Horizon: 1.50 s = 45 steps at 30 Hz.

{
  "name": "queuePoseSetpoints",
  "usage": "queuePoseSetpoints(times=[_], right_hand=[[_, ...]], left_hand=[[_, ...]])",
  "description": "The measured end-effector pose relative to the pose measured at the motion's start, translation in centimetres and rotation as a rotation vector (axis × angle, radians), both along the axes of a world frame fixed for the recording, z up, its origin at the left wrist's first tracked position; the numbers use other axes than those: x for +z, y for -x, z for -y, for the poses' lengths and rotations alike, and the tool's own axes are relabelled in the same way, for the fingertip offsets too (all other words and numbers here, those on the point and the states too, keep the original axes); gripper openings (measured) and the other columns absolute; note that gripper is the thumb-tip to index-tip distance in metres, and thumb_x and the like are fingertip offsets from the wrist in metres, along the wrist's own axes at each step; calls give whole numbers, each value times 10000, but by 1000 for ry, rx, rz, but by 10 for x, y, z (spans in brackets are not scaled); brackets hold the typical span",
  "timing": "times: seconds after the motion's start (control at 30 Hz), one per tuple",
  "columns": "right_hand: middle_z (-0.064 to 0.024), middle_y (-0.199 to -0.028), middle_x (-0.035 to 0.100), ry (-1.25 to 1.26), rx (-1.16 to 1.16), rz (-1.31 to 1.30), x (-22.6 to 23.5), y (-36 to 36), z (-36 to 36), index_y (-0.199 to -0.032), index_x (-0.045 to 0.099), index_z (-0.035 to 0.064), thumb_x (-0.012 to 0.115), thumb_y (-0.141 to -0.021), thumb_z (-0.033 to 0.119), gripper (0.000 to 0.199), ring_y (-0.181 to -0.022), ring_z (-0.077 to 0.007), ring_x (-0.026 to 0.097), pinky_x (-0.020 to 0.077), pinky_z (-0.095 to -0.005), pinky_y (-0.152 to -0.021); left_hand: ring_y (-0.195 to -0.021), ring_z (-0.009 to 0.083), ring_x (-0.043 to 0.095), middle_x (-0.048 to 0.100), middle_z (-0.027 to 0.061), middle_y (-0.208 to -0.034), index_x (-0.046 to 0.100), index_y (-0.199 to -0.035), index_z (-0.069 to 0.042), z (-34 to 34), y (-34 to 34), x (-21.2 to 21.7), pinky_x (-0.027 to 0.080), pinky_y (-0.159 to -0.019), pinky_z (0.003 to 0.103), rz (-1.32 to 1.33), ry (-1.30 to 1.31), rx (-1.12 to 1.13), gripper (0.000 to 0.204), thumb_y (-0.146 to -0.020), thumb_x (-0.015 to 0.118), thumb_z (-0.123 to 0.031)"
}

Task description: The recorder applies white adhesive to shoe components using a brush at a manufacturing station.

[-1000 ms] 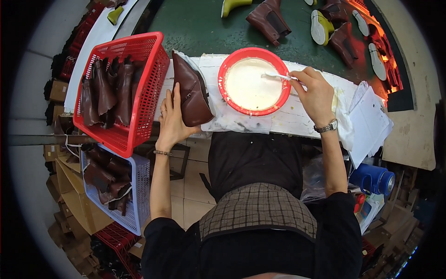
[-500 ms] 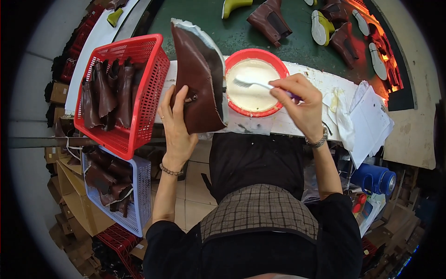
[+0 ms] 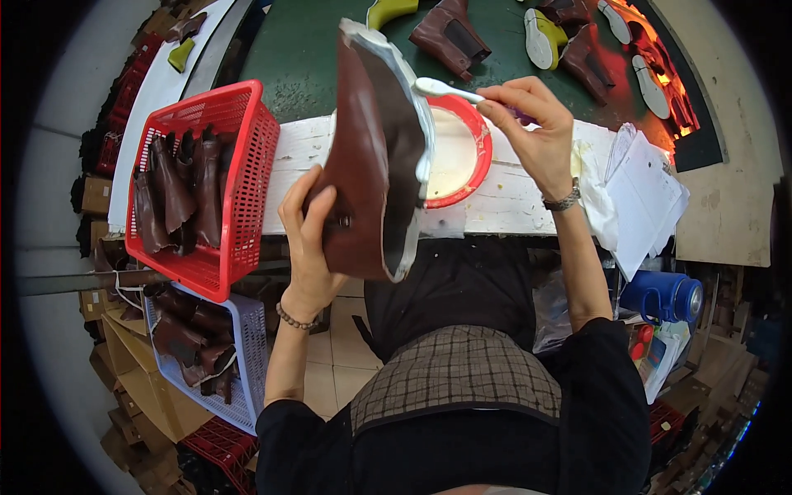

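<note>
My left hand (image 3: 309, 235) is closed round a brown leather boot upper (image 3: 355, 173), held up and tilted in front of me. A wet whitish coating lines the inner margin of its open edge. Between the thumb and fingers of my right hand (image 3: 532, 124) is a small toothbrush-like brush (image 3: 450, 89) with a white head and purple handle. Its head is at the upper part of the coated edge, apparently touching it. Behind the upper, partly hidden by it, a red bowl (image 3: 480, 148) holds creamy white liquid.
At the left, a red basket (image 3: 239, 190) of brown uppers stands above a lavender basket (image 3: 252, 355) with more. The green conveyor belt (image 3: 330, 66) carries boots toward a glowing heater (image 3: 672, 107). Papers (image 3: 648, 206) and a blue flask (image 3: 660, 297) are on the right.
The brush has risen from the white liquid to the upper's edge. My left hand has turned the upper and brought it rightward, partly over the bowl. The view has shifted slightly.
</note>
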State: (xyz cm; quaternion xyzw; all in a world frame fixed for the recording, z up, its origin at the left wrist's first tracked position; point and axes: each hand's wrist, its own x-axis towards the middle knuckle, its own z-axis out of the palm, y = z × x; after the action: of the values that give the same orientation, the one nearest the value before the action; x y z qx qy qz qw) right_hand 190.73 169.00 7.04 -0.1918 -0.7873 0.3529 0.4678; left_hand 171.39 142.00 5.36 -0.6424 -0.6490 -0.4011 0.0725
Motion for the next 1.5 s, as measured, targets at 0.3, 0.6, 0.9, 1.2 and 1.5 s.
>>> queuePoseSetpoints(times=[0.3,0.6,0.9,1.2,1.5], right_hand=[[-10,-883,690,52,60,16,11,-5,26,-981,801,46,829,-826,83,161,-673,-38,548,374,-202,-552],[-39,-885,684,-246,139,31,12,-14,38,-968,807,75,868,-738,57,239,-800,-168,638,503,-283,-682],[-64,-834,682,41,402,170,12,-20,43,-963,790,28,828,-797,48,172,-719,-167,649,510,-262,-636],[18,-858,699,-603,-105,731,-33,-11,-17,-886,784,106,757,-871,244,142,-714,-243,664,511,-327,-624],[24,-863,698,-288,277,95,27,3,-1,-923,801,129,838,-778,119,149,-807,-139,647,413,-297,-775]], left_hand=[[-1342,398,429,383,216,-1513,365,-1520,-33,-29,-2,18,400,-1115,445,189,-48,42,894,-732,779,44],[-1336,384,446,409,219,-1501,371,-1517,2,-50,12,21,393,-1116,446,194,-234,81,823,-779,731,61],[-1343,383,480,472,214,-1474,536,-1434,-59,-60,19,17,403,-1113,432,-20,-251,175,669,-803,726,56],[-493,171,511,604,95,-722,615,-1069,77,32,69,-13,434,-477,318,1161,80,9,348,-733,599,166],[-540,281,589,669,325,-1029,496,-1344,116,43,49,-4,544,-531,378,1686,250,-344,695,-656,594,97]])
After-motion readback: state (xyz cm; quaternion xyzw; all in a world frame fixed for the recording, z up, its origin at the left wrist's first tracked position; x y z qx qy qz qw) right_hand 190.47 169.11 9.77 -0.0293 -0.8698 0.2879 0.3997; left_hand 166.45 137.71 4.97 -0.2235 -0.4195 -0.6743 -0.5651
